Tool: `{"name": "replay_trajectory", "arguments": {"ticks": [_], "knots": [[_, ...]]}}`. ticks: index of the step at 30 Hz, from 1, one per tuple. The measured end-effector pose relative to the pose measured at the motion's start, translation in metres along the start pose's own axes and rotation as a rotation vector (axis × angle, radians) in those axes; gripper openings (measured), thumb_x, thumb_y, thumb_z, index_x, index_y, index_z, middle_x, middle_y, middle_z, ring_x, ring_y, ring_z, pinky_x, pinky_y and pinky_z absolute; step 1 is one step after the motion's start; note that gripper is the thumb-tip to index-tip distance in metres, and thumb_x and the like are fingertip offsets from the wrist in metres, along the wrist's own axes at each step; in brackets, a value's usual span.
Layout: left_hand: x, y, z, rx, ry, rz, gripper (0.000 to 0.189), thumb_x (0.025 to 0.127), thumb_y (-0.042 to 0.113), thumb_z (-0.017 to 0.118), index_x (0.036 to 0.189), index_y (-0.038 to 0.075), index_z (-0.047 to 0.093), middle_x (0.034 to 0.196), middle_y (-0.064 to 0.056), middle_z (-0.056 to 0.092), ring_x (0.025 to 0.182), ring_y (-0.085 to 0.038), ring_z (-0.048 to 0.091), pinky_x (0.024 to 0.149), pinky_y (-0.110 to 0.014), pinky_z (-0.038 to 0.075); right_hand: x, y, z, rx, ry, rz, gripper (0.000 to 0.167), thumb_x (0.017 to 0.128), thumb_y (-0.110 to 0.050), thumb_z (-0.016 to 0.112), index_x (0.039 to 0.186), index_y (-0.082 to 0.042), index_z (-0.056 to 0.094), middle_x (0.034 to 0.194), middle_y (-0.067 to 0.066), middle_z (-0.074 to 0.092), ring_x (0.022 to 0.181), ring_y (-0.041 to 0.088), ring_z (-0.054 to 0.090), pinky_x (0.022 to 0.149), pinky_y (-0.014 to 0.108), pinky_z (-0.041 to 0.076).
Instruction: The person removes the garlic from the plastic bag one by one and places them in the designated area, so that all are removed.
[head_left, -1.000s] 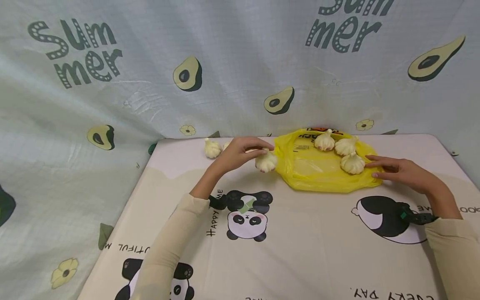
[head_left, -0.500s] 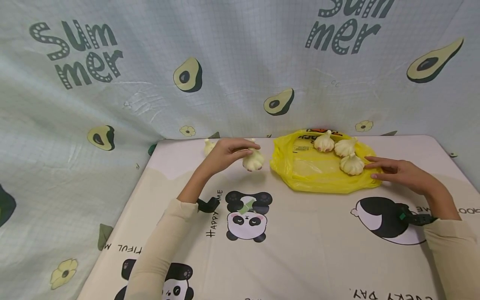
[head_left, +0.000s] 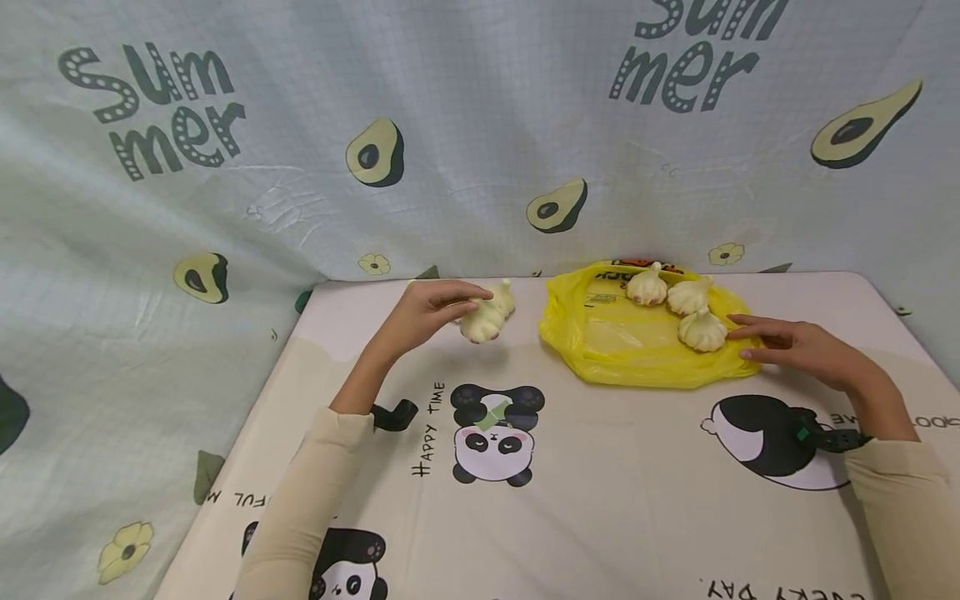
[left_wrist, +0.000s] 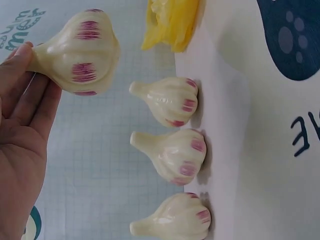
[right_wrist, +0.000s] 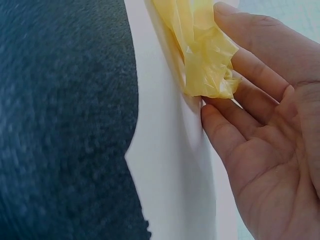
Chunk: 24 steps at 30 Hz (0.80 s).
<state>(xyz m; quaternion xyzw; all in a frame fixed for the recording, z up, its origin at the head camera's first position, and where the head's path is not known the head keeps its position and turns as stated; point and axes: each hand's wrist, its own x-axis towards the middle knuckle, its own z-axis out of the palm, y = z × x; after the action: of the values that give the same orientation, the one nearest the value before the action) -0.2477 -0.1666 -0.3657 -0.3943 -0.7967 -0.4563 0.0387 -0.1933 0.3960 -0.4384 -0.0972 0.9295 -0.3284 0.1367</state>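
Observation:
My left hand (head_left: 423, 317) holds a glossy cream garlic bulb (head_left: 482, 322) by its stem, above the table. In the left wrist view this bulb (left_wrist: 82, 55) shows purple streaks. Below it, three more garlic bulbs (left_wrist: 175, 155) stand in a row on the table; in the head view, one garlic bulb (head_left: 504, 297) shows behind the held one. Three garlic bulbs (head_left: 702, 331) rest on a yellow plastic bag (head_left: 622, 337). At the bag's right edge, my right hand (head_left: 802, 348) lies with fairly straight fingers. Up close, its fingers touch the crumpled plastic (right_wrist: 210, 65).
A pale cloth (head_left: 480, 100) printed with avocados and lettering hangs behind the table and down its left side. The table cover (head_left: 600, 500) carries panda prints and words. A dark strap (head_left: 840, 438) circles my right wrist.
My left hand has moved left, away from the yellow bag, carrying the garlic bulb. A standing bulb has come into view behind it. My right hand stays at the bag's edge.

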Motion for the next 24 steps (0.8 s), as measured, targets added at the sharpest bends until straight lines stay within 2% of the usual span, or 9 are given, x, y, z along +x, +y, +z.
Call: {"name": "replay_trajectory", "arguments": {"ticks": [3, 9, 16, 21, 24], "knots": [[-0.003, -0.003, -0.003, 0.006, 0.013, 0.012, 0.024, 0.097, 0.007, 0.069, 0.119, 0.01, 0.077, 0.118, -0.003, 0.074, 0.096, -0.011, 0.066, 0.076, -0.021, 0.052, -0.001, 0.0, 0.0, 0.005, -0.001, 0.001, 0.05, 0.1, -0.037, 0.065, 0.139, -0.006, 0.061, 0.16, 0.026, 0.032, 0.144, 0.056, 0.025, 0.104, 0.073, 0.034], [-0.009, -0.006, -0.009, -0.01, 0.024, 0.029, 0.025, 0.095, 0.002, 0.069, 0.119, 0.006, 0.076, 0.119, -0.006, 0.074, 0.113, -0.018, 0.068, 0.091, -0.023, 0.055, -0.001, -0.001, -0.001, 0.007, -0.004, -0.002, 0.05, 0.1, -0.037, 0.065, 0.14, -0.006, 0.06, 0.16, 0.026, 0.032, 0.144, 0.056, 0.025, 0.105, 0.072, 0.033], [-0.013, -0.008, -0.016, 0.009, 0.025, 0.035, 0.026, 0.095, 0.001, 0.069, 0.119, 0.006, 0.076, 0.119, -0.006, 0.074, 0.115, -0.02, 0.068, 0.092, -0.023, 0.054, 0.002, 0.001, -0.002, 0.005, -0.006, -0.003, 0.051, 0.1, -0.037, 0.066, 0.14, -0.007, 0.061, 0.16, 0.026, 0.033, 0.144, 0.056, 0.025, 0.105, 0.073, 0.033], [-0.017, -0.009, -0.019, 0.013, 0.025, 0.007, 0.026, 0.094, -0.005, 0.067, 0.12, -0.001, 0.074, 0.12, -0.014, 0.073, 0.115, -0.029, 0.067, 0.092, -0.019, 0.053, 0.002, 0.002, -0.002, -0.002, -0.012, 0.004, 0.051, 0.1, -0.038, 0.065, 0.141, -0.007, 0.06, 0.16, 0.026, 0.033, 0.145, 0.056, 0.023, 0.105, 0.075, 0.03], [-0.022, -0.012, -0.022, 0.029, 0.026, -0.029, 0.027, 0.094, -0.006, 0.067, 0.119, -0.002, 0.073, 0.119, -0.015, 0.073, 0.113, -0.029, 0.067, 0.09, -0.017, 0.052, 0.002, 0.002, -0.002, -0.001, -0.015, 0.001, 0.051, 0.1, -0.038, 0.065, 0.141, -0.007, 0.061, 0.16, 0.026, 0.033, 0.145, 0.056, 0.022, 0.105, 0.076, 0.029]]}}
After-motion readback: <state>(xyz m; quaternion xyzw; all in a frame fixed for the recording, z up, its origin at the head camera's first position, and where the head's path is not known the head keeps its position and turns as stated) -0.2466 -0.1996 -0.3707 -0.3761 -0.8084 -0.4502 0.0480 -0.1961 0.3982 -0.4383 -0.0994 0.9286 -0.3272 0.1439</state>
